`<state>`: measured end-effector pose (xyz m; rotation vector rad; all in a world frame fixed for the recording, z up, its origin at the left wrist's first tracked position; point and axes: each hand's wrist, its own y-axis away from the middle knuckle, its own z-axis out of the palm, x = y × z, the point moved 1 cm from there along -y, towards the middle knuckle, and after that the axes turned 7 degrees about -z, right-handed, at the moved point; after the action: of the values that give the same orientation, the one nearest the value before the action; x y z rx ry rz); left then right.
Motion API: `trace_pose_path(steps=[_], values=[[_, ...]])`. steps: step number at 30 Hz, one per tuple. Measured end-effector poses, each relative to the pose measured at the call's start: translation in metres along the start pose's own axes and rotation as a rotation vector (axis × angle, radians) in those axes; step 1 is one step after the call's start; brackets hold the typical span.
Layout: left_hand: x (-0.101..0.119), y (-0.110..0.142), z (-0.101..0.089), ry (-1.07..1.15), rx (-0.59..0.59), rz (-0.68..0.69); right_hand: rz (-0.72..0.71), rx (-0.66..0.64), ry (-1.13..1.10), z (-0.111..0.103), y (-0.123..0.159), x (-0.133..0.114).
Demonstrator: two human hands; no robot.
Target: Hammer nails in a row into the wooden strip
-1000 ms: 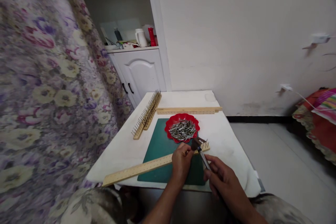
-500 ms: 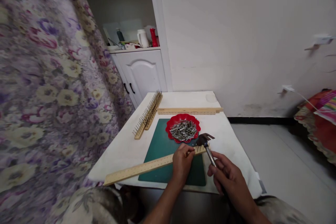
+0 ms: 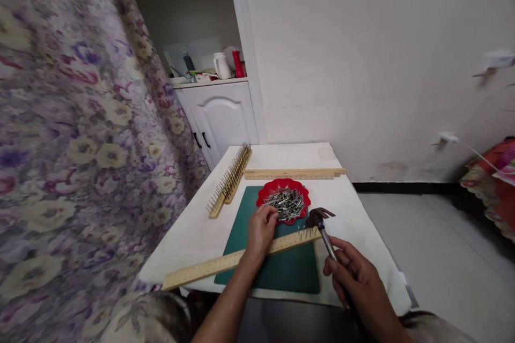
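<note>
My right hand (image 3: 354,278) is wrapped round the handle of a claw hammer (image 3: 326,238), its dark head held over the right end of a pale drilled wooden strip (image 3: 213,266). Several nails (image 3: 308,233) stand upright in that end of the strip. At the left rim of a red scalloped bowl (image 3: 263,193) is my left hand (image 3: 261,228), its fingers drawn together; what they hold, if anything, is hidden. Loose nails (image 3: 287,204) fill the bowl. Beneath the strip lies a green mat (image 3: 281,273).
Strips studded with upright nails (image 3: 231,182) lie at the table's left. Bare drilled strips (image 3: 293,173) lie across the back. A floral curtain (image 3: 100,144) hangs on the left, and a white wall (image 3: 341,64) rises behind the white table (image 3: 193,225).
My left hand has moved from the strip's nailed end, up and left to the bowl. The hammer stays in my right hand near the same place. The view has shifted slightly.
</note>
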<state>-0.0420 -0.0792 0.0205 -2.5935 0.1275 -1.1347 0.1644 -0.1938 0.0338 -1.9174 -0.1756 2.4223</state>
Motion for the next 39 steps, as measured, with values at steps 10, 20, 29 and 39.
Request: trace_pose_path(steps=[10, 20, 29, 39], values=[[-0.012, -0.078, 0.038, -0.444, -0.158, -0.01, 0.036, 0.003, 0.001, 0.004, 0.001, 0.004], [-0.016, -0.071, 0.035, -0.413, -0.176, 0.041, 0.03, -0.018, 0.012, 0.003, 0.001, -0.001], [0.005, -0.04, 0.015, -0.171, -0.082, 0.167, 0.005, -0.007, 0.008, 0.003, 0.002, -0.001], [0.009, 0.03, 0.017, 0.475, -0.145, -0.213, -0.018, -0.028, 0.017, 0.001, 0.002, 0.001]])
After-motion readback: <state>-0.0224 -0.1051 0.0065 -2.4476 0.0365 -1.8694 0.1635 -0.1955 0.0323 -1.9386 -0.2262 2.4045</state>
